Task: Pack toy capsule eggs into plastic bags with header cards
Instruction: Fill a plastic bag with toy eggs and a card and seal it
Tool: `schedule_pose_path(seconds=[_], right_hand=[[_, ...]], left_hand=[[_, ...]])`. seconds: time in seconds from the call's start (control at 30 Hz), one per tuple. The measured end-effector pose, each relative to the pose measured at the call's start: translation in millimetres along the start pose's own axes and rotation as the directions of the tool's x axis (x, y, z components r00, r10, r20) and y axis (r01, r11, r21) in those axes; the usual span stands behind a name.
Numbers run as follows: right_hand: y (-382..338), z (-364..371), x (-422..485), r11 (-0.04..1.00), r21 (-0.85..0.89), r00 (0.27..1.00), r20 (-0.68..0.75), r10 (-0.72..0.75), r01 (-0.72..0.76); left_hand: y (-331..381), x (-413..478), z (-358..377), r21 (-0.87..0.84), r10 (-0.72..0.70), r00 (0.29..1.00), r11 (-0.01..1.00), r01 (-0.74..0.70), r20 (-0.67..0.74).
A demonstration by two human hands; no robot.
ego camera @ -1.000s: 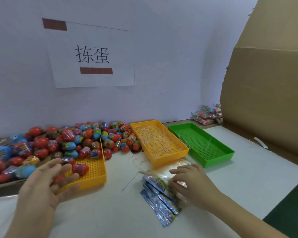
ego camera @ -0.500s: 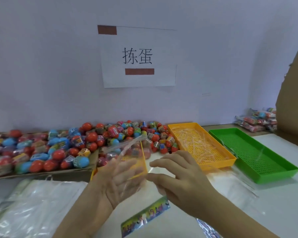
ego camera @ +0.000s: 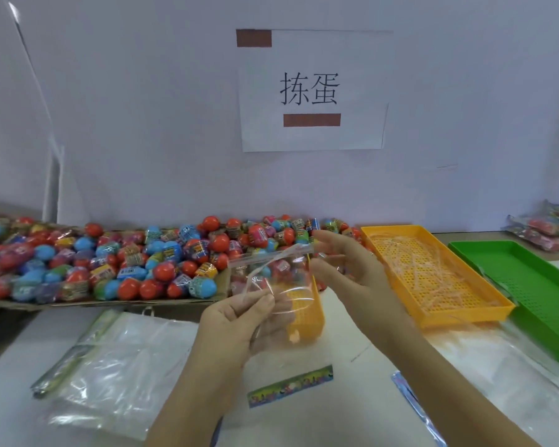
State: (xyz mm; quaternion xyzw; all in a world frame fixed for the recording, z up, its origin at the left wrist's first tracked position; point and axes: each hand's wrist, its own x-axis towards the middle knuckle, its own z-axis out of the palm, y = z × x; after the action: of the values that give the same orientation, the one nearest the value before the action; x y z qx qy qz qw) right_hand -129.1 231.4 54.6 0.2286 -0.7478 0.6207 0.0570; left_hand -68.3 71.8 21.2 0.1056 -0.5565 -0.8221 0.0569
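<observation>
"Hundreds of eggs (ego camera: pixel 126 262) heaped along the wall. Where is the bag?" asks the desk.

"Held up above the table (ego camera: pixel 320 424), in front of the heap and a small yellow tray (ego camera: pixel 318 314). It is one clear bag (ego camera: pixel 281 295), and it looks empty. The left hand (ego camera: pixel 236 324) grips its lower half, fingers curled into the film. The right hand (ego camera: pixel 346 269) pinches the top edge at its corner, other fingers spread."

"What could go wrong?"

"By my reading, the film is thin and slick. If the mouth stays stuck flat, an egg pushed at it may skid off and roll across the table. A hard pull at that corner could tear the seam. A thin strip (ego camera: pixel 254 277) curls down from the top and could cling to the fingers."

"And the card?"

"One card (ego camera: pixel 291 385) lies flat on the table between the forearms, untouched. A sweeping arm could knock it away."
</observation>
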Motion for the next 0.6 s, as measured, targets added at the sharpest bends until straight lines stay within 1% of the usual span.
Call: schedule_pose_path(seconds=[0.07, 0.1, 0.17, 0.2, 0.3, 0.37, 0.47, 0.53, 0.6], right_hand=[[-7.2, 5.0, 8.2, 0.999, 0.015, 0.992, 0.12, 0.032, -0.034], [-9.9, 7.7, 11.8, 0.998, 0.05, 0.992, 0.123, 0.027, -0.033], [-12.1, 9.9, 18.0, 0.995, 0.099, 0.998, 0.061, -0.009, 0.003], [-12.4, 9.1, 20.1, 0.995, 0.101, 0.999, 0.041, -0.02, 0.016], [-12.2, 1.9, 24.0, 0.995, 0.096, 0.998, 0.067, -0.02, 0.013], [-12.6, -4.7, 26.0, 0.998, 0.059, 0.998, 0.061, -0.019, 0.015], [-10.5, -21.1, 29.3, 1.0, 0.005, 1.0, -0.02, 0.007, -0.006], [-5.4, -43.1, 34.3, 0.999, -0.043, 0.992, -0.123, 0.016, -0.022], [4.8, -74.7, 39.8, 0.991, -0.111, 0.974, -0.221, 0.044, -0.07]], left_hand=[[-0.3, -1.3, 1.9, 0.045, -0.001, 1.0, 0.999, 0.0, 0.023], [-0.3, -2.0, 3.0, 0.054, 0.001, 1.0, 0.999, -0.002, 0.029], [0.1, -3.0, 4.3, 0.048, 0.007, 0.999, 0.999, -0.009, 0.036], [0.8, -3.6, 4.6, 0.046, 0.007, 0.999, 0.999, -0.008, 0.037], [2.7, -5.0, 4.3, 0.061, 0.003, 0.999, 0.998, -0.005, 0.044], [3.2, -5.4, 3.4, 0.076, 0.006, 0.999, 0.997, -0.01, 0.05], [3.5, -6.3, 3.7, 0.097, 0.006, 0.999, 0.995, -0.011, 0.05], [3.3, -5.5, 2.9, 0.095, 0.004, 0.999, 0.995, -0.008, 0.04], [3.3, -3.8, 1.4, 0.073, 0.005, 0.999, 0.997, -0.008, 0.033]])
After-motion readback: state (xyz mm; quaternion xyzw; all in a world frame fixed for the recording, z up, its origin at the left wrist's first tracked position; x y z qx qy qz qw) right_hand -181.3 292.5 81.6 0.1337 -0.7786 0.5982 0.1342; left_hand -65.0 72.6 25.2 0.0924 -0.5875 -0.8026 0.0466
